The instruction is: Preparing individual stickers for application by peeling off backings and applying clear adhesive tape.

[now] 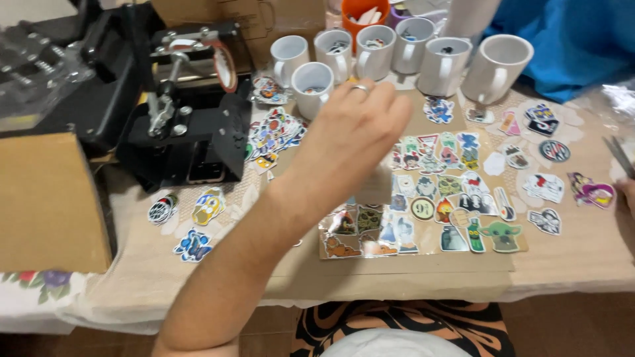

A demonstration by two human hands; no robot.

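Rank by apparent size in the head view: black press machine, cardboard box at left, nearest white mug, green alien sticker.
1. black press machine
2. cardboard box, though nearness to the camera may enlarge it
3. nearest white mug
4. green alien sticker

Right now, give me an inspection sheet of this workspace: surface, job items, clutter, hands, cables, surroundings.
Surface: table covered in brown paper.
Job's things: cut-out stickers spread across the paper; seven white mugs at the back.
Clutter: black mug press and cardboard box on the left; scissors at the right edge.
Grips: left hand, ring on one finger, raised open above the stickers, holding nothing; right hand barely in view, grip unclear.
Cables: nothing seen.
Surroundings: blue cloth, orange cup behind the mugs.
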